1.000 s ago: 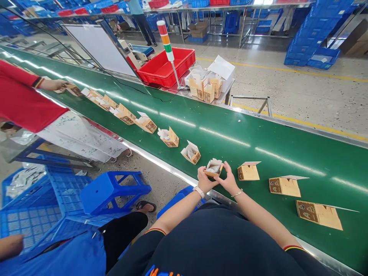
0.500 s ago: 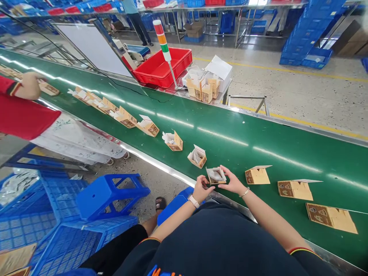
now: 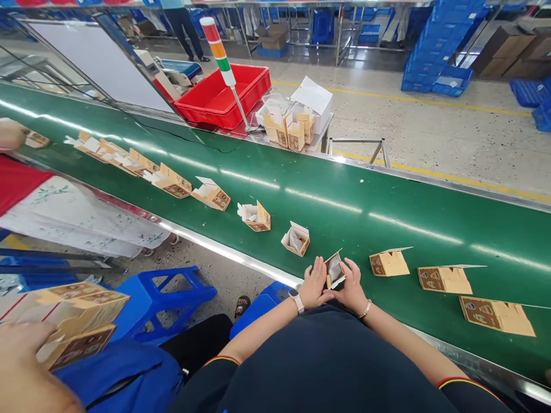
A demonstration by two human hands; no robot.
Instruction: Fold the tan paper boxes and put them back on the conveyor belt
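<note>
A small open cardboard box [image 3: 334, 271] with something pale inside is held between my hands at the near edge of the green conveyor belt [image 3: 327, 178]. My left hand [image 3: 314, 285] presses along its left side, fingers fairly straight. On the other side, my right hand [image 3: 352, 289] grips it with bent fingers. Just to the left stands an open box [image 3: 296, 238] with a clear or whitish bag in it. To the right of my hands lies a brown and tan box [image 3: 390, 263] with its flap raised.
More open boxes [image 3: 210, 194] line the belt to the left. At lower left another person's hand [image 3: 26, 355] holds flattened-looking cartons [image 3: 81, 321] near a blue stool [image 3: 172, 298]. A signal light [image 3: 219, 51] and red bin [image 3: 224, 94] stand across the belt.
The box in my hands has turned and tilted, and both hands have shifted slightly right with it. Another person's hand with cartons has entered at lower left. The view has swung somewhat right.
</note>
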